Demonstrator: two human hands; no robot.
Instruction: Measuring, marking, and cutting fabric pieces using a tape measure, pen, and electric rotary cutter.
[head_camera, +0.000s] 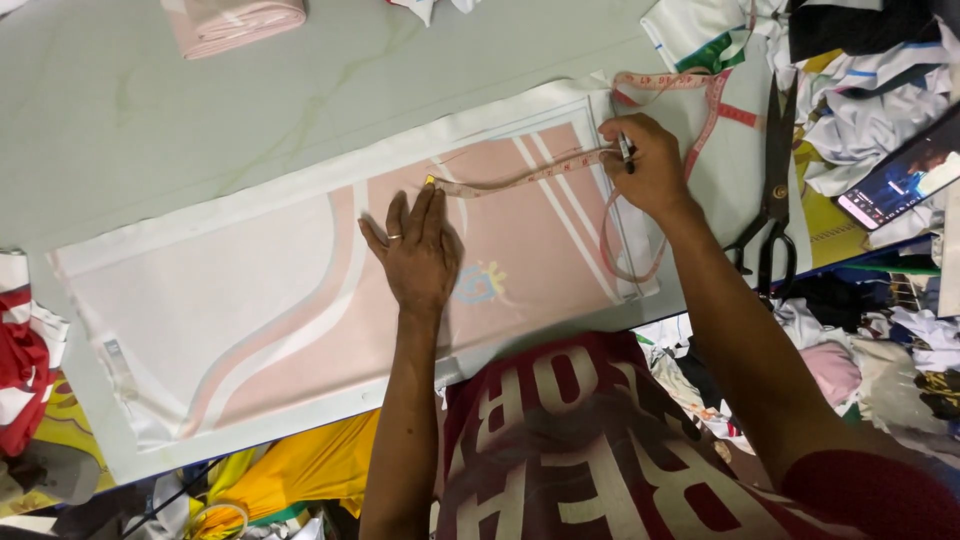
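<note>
**Tape stretched across the pink panel**

At the far left edge a heap of red and white cloth (20, 360) lies beside the tabletop (200, 110), which is pale with faint veining. At the far side, a folded pink fabric (235, 22) sits near the top edge.

Across the middle lies the printed fabric panel (250, 300), white along its border with pink fields and curved pale stripes, running from near left to far right. Below its near edge some yellow cloth (300, 470) hangs under the tabletop.

My left hand (418, 250) rests flat on the panel, fingers together and stretched out, a ring on one finger. Its fingertips press down the yellow-tipped end of the measuring tape (520, 180). The tape runs taut to the right over the pink field and the white stripes.

My right hand (650, 165) is closed, pinching the tape against the panel near its far right corner, and it also grips a dark pen-like marker (627, 152). Beyond that hand the rest of the tape loops loosely, one part toward the far edge and one curling back over the panel.

Just to the right, black scissors (775, 190) lie on the tabletop, handles toward me. Farther right sits a pile of mixed garments (880, 110), and a phone (895, 175) with a lit screen leans on it.
</note>
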